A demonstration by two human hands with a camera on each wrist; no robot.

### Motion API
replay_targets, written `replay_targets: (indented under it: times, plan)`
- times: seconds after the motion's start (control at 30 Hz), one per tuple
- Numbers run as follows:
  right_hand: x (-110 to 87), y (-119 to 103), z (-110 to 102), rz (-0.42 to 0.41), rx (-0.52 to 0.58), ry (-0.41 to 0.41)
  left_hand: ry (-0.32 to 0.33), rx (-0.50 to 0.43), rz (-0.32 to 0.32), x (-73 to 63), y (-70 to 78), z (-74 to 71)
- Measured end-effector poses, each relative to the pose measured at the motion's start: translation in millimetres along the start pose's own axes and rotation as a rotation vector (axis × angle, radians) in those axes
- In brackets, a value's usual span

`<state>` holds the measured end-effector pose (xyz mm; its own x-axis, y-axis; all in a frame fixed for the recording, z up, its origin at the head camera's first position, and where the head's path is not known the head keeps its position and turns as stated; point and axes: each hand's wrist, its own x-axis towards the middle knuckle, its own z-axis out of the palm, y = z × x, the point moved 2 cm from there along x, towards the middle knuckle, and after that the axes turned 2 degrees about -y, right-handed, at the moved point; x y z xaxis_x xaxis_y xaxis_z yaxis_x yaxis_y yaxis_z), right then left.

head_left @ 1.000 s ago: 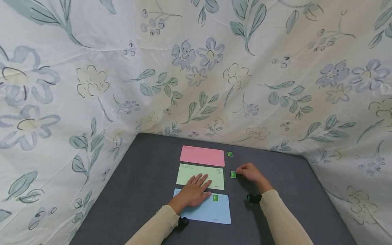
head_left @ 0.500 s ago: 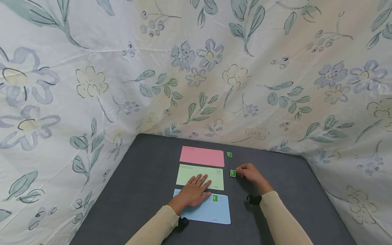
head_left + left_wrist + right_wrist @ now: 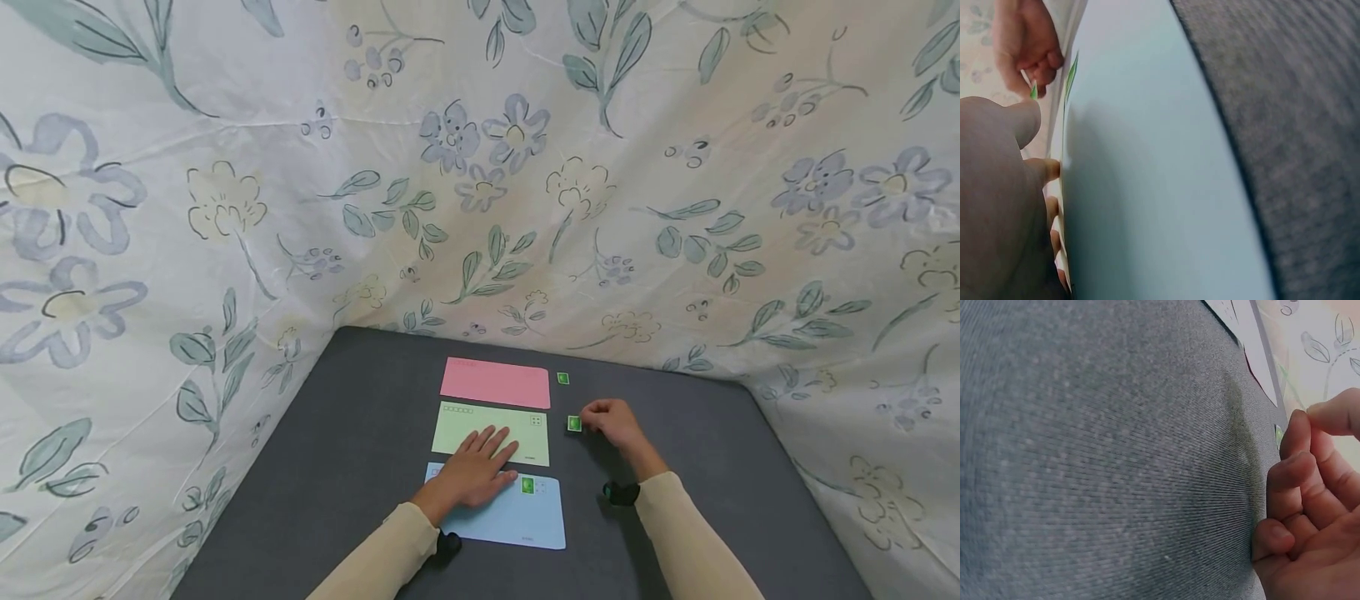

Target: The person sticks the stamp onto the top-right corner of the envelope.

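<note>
My left hand [image 3: 477, 472] lies with fingers spread on the light green envelope [image 3: 450, 425], its thumb side over the blue envelope [image 3: 517, 521] nearest me. A green stamp [image 3: 528, 485] sits at the blue envelope's upper right. To the right of the green envelope, my right hand [image 3: 617, 423] pinches another green stamp [image 3: 574, 423] between thumb and index finger. That pinched stamp [image 3: 1034, 91] also shows at the fingertips in the left wrist view. In the right wrist view, the right hand's [image 3: 1316, 494] other fingers are curled in.
A pink envelope [image 3: 495, 383] lies beyond the green one, with a third green stamp [image 3: 563, 378] on the dark grey table [image 3: 360, 467] to its right. Printed boxes [image 3: 536, 421] mark the green envelope's upper right corner. A floral curtain [image 3: 480, 167] encloses the back and sides.
The right hand and its pinched stamp have shifted slightly, ending a little farther right. The left hand and the envelopes have stayed in place.
</note>
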<state>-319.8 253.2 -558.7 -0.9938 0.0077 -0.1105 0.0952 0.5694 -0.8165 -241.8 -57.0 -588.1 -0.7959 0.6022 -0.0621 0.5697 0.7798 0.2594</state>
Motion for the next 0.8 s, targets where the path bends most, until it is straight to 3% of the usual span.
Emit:
replay_targets:
  times: [0.4, 0.8]
  plan:
    - [1.8, 1.2, 7.3, -0.044, 0.039, -0.022, -0.002, 0.001, -0.003, 2.9, -2.1, 3.2]
    - [1.4, -1.0, 9.9, -0.051, 0.055, -0.005, -0.004, -0.018, 0.002, -2.9, 3.6, -6.1]
